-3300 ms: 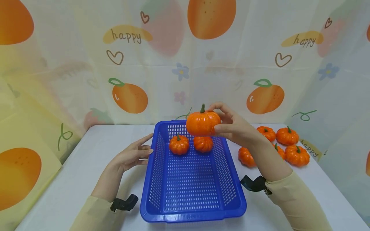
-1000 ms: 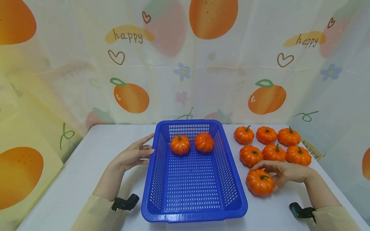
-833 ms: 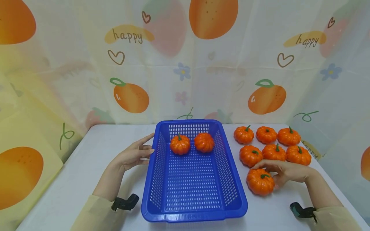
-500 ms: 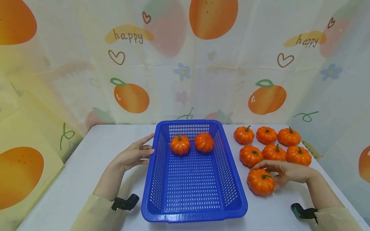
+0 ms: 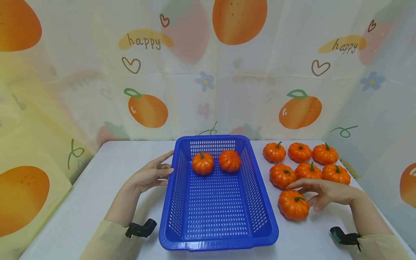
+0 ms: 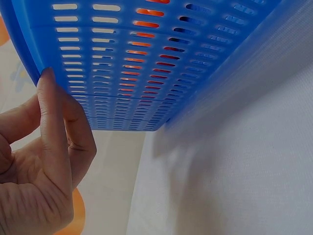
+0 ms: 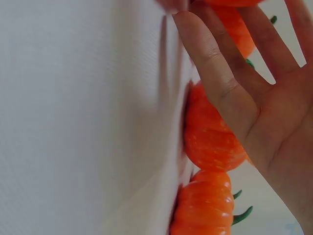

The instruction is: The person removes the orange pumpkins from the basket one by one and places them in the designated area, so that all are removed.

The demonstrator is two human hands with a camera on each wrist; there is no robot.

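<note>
My right hand [image 5: 325, 191] is spread beside a small orange pumpkin [image 5: 293, 205] with a green stem, which stands on the table right of the blue basket [image 5: 218, 243]. The fingers reach behind and along its right side; whether they still touch it I cannot tell. In the right wrist view, that hand [image 7: 274, 107] shows separated fingers and an open palm. My left hand [image 5: 150, 176] rests its fingertips against the basket's left rim. In the left wrist view, a fingertip of the left hand [image 6: 49, 152] touches the rim of the perforated basket [image 6: 105, 49].
Inside the basket, toward its far end, sit two pumpkins, a left one [image 5: 202, 163] and a right one [image 5: 229, 161]. Several more, such as this pumpkin [image 5: 282, 176], stand in two rows at the table's right. A printed cloth [image 5: 240, 90] hangs behind the white table [image 5: 107, 169].
The right hand has carried a pumpkin from above the basket to the table at the right. Since half a second ago its fingers have loosened and shifted slightly right. The left hand stays put.
</note>
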